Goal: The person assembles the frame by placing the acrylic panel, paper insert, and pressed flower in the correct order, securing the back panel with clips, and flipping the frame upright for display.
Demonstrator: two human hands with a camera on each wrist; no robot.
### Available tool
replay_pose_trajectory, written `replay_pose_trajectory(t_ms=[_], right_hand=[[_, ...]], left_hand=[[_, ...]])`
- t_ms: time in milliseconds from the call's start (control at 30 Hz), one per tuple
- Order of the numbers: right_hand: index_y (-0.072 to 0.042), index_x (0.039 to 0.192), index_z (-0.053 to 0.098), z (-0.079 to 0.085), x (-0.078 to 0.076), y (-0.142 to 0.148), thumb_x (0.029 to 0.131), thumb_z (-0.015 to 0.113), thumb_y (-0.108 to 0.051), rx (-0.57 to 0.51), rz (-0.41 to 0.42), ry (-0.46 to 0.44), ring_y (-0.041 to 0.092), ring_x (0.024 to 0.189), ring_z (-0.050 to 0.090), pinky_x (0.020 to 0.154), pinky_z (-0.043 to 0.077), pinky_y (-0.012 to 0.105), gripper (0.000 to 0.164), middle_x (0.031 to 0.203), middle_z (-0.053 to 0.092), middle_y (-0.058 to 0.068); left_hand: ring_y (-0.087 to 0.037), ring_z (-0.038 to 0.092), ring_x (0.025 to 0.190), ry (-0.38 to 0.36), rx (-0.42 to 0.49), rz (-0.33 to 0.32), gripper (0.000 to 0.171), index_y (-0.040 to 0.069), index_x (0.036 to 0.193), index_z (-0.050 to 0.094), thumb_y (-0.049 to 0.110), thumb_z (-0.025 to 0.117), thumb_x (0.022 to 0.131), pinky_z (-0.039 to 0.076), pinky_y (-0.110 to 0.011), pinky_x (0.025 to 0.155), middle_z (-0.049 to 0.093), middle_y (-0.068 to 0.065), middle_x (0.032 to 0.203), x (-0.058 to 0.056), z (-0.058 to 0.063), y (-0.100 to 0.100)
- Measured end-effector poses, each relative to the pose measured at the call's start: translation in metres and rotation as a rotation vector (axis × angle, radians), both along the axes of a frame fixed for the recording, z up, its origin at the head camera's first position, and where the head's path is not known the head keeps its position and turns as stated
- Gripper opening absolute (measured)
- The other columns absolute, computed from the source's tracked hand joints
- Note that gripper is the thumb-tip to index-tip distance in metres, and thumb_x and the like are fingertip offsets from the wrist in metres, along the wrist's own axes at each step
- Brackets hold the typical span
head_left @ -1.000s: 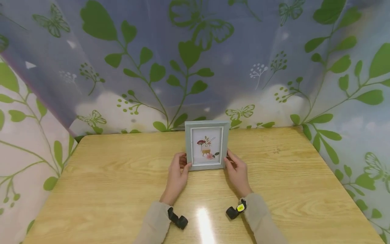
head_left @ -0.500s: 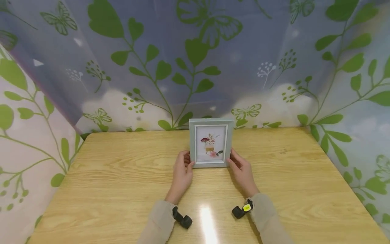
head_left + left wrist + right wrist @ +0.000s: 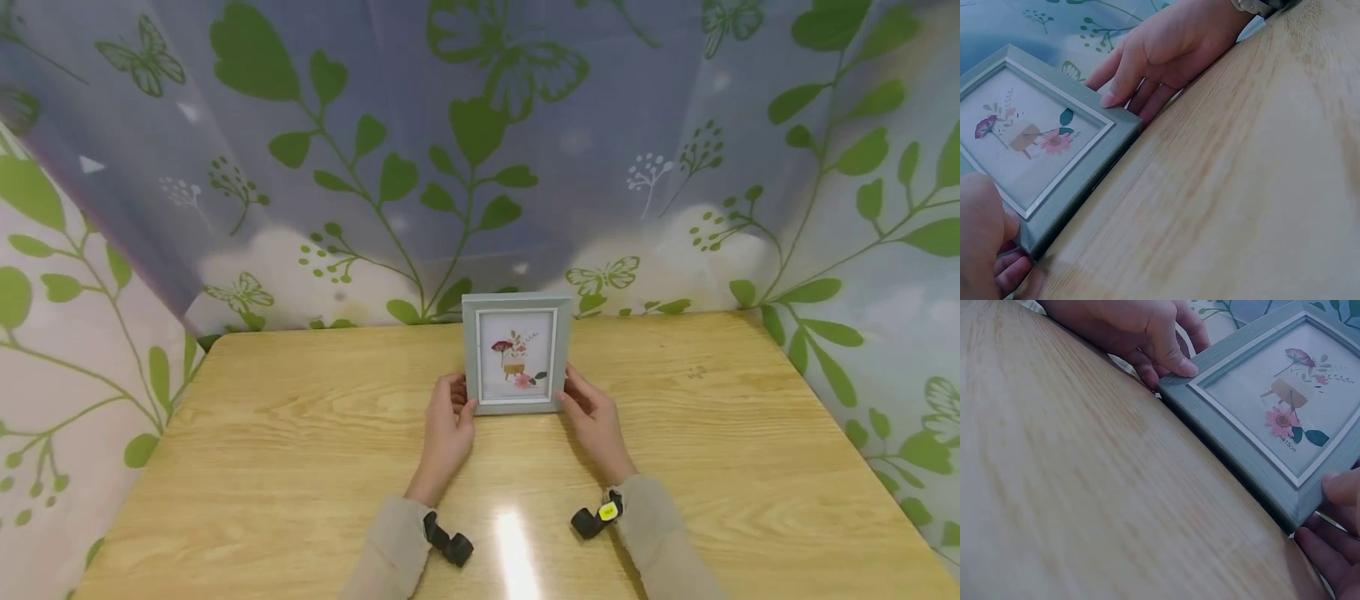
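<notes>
A pale grey-green picture frame (image 3: pixel 517 408) stands near the back of the wooden table, leaning slightly back, its flower picture facing me. My left hand (image 3: pixel 447 425) grips the lower left corner, thumb on the front and fingers behind the edge. At the lower right corner my right hand (image 3: pixel 600 425) holds it the same way. The left wrist view has the frame (image 3: pixel 1079 194) with its bottom edge at the tabletop and a thumb on each lower corner. In the right wrist view the frame's bottom edge (image 3: pixel 1229 456) also lies along the table. Its back is hidden.
The wooden table (image 3: pixel 300 467) spreads out on both sides of the hands. Behind it hangs a cloth (image 3: pixel 360 250) printed with leaves and butterflies, close to the frame's back. Each wrist wears a black camera on a strap (image 3: pixel 453 546).
The whole head view has shifted a little. Both hands keep their hold on the picture frame, which stays in about the same place on the table.
</notes>
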State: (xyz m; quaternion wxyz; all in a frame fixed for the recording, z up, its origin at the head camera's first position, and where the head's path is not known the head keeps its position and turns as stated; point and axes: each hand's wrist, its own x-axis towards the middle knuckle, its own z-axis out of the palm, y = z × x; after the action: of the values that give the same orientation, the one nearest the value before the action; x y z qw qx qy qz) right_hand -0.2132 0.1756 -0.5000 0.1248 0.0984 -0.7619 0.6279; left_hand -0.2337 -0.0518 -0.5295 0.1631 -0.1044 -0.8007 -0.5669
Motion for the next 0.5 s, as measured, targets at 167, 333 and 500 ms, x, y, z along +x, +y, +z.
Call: replay_pose_trajectory(t_ms=[167, 333, 500], right_hand=[[0.008, 0.144, 0.043, -0.001, 0.004, 0.000, 0.097, 0.058, 0.004, -0.025, 0.013, -0.033, 0.039, 0.124, 0.054, 0.095, 0.046, 0.018, 0.049, 0.141, 0.050, 0.027], [0.009, 0.142, 0.046, 0.003, 0.012, -0.001, 0.099, 0.057, -0.002, 0.003, -0.069, -0.054, 0.041, 0.122, 0.055, 0.092, 0.044, 0.012, 0.045, 0.137, 0.054, 0.028], [0.011, 0.132, 0.055, 0.004, 0.015, 0.000, 0.101, 0.056, -0.005, -0.009, -0.189, 0.025, 0.044, 0.106, 0.064, 0.083, 0.050, 0.016, 0.036, 0.122, 0.064, 0.026]], left_hand=[[-0.023, 0.058, 0.089, -0.009, 0.020, -0.001, 0.033, -0.004, 0.120, 0.053, -0.010, 0.063, 0.089, 0.053, -0.031, 0.076, 0.058, -0.014, 0.101, 0.004, -0.003, -0.001], [-0.025, 0.057, 0.096, -0.018, 0.025, 0.001, 0.033, -0.004, 0.121, 0.053, -0.008, 0.060, 0.089, 0.052, -0.032, 0.080, 0.058, -0.014, 0.106, 0.011, -0.004, -0.002], [-0.027, 0.057, 0.098, -0.052, 0.094, 0.027, 0.031, -0.006, 0.119, 0.054, -0.011, 0.056, 0.088, 0.052, -0.031, 0.083, 0.059, -0.016, 0.109, 0.019, -0.003, -0.003]])
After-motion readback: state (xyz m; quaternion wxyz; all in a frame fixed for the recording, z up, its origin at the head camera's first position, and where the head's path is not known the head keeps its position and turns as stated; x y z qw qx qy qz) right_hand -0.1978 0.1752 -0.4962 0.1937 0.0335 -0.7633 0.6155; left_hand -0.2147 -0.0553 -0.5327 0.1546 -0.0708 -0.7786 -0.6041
